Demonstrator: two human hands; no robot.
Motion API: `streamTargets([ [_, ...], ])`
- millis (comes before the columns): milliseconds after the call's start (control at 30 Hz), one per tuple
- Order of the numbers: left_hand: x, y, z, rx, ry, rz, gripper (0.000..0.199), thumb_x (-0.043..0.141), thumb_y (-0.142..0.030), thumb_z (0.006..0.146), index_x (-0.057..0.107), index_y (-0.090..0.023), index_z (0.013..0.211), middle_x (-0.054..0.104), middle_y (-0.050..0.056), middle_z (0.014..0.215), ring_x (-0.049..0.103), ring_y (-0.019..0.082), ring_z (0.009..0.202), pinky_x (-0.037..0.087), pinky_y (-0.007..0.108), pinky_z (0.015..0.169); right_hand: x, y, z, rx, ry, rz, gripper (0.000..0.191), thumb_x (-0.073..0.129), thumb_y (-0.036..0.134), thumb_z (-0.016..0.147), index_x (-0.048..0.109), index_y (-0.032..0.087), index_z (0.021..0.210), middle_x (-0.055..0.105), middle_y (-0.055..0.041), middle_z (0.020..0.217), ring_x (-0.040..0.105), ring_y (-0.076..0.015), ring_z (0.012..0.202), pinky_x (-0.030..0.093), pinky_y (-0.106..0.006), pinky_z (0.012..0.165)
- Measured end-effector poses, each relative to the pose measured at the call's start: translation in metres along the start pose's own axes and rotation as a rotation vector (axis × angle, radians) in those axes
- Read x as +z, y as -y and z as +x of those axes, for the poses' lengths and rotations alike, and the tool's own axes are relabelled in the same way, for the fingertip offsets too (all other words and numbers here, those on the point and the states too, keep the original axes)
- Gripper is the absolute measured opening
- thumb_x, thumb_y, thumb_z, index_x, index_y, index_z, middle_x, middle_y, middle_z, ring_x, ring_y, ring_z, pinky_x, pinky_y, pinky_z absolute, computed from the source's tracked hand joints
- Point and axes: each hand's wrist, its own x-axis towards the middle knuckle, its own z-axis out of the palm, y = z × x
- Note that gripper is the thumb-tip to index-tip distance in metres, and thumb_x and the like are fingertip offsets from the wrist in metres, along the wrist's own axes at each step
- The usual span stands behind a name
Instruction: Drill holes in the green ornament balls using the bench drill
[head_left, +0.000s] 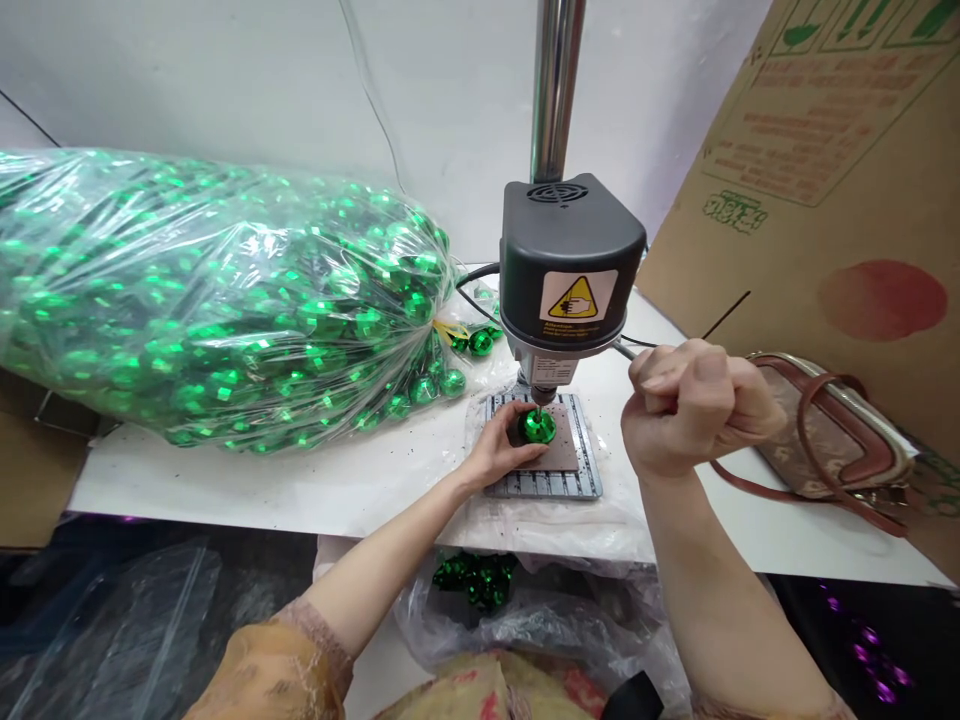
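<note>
While the left hand [495, 445] grips the green ball [540, 428] beneath the drill [574, 235], the right hand [690, 410] forms a fist, contents hidden; drilling seems under way, the next move calling for steadiness.

I have a shiny green faceted ball [541, 428] sitting on a flat pinkish-grey board [564, 456], nearer the far edge of the grey slotted base plate [589, 450] than its near edge. The black-and-grey drill press [574, 240] stands upright over it, bit down at the ball's top; its plate lies by the white bench's [300, 495] front edge.
</note>
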Motion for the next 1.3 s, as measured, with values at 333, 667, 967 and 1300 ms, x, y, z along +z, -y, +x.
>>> streamTargets([
  [333,0.000,0.003,0.000,-0.003,0.001,-0.007,0.068,0.094,-0.041,0.072,0.062,-0.020,0.128,0.071,0.010,0.124,0.067,0.030,0.118,0.052,0.043,0.105,-0.005,-0.004,-0.007,-0.131,0.050,0.031,0.038,0.058,0.020,0.094,0.048,0.017,0.057,0.043,0.0067,0.049,0.032,-0.0016,0.039,0.028,-0.019,0.040],
  [667,-0.002,0.002,0.001,-0.038,0.020,-0.010,0.068,0.094,-0.040,0.071,0.062,-0.021,0.129,0.069,0.009,0.128,0.065,0.030,0.122,0.050,0.043,0.109,-0.007,-0.005,-0.010,-0.163,0.086,0.055,0.043,0.057,0.019,0.093,0.039,0.015,0.054,0.042,0.0064,0.049,0.032,-0.0008,0.039,0.028,-0.019,0.040],
  [967,-0.001,-0.001,0.000,-0.013,0.007,0.033,0.066,0.093,-0.044,0.073,0.062,-0.021,0.127,0.072,0.009,0.123,0.067,0.029,0.118,0.054,0.042,0.105,-0.002,0.002,-0.010,-0.112,0.019,0.028,0.043,0.061,0.021,0.093,0.042,0.017,0.054,0.041,0.0079,0.046,0.032,-0.0019,0.036,0.027,-0.021,0.037],
  [1300,0.002,-0.016,-0.021,0.052,-0.137,0.102,0.061,0.092,-0.047,0.075,0.065,-0.019,0.122,0.074,0.011,0.118,0.071,0.029,0.110,0.058,0.044,0.099,0.032,0.012,0.055,0.419,0.048,-0.120,0.040,0.063,0.025,0.092,0.055,0.019,0.054,0.039,0.0095,0.041,0.034,-0.0016,0.034,0.022,-0.020,0.036],
])
